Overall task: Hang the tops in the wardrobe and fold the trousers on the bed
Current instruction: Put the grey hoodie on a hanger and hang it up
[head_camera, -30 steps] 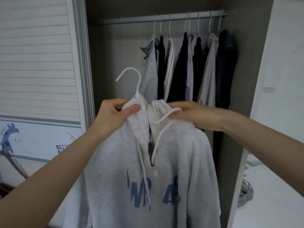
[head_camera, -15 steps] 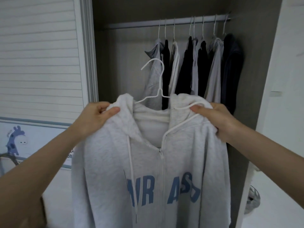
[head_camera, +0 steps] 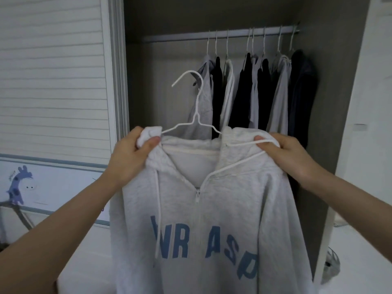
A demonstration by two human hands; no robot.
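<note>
Wardrobe rail [head_camera: 220,35] runs crosswise above and beyond the hoodie [head_camera: 203,209]. Left hand [head_camera: 129,158] and right hand [head_camera: 286,153] each grip a shoulder; the hanger [head_camera: 196,107] hook stands midway between both hands, below the rail.

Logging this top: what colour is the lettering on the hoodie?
Blue lettering on the light grey hoodie, seen in the head view.
</note>
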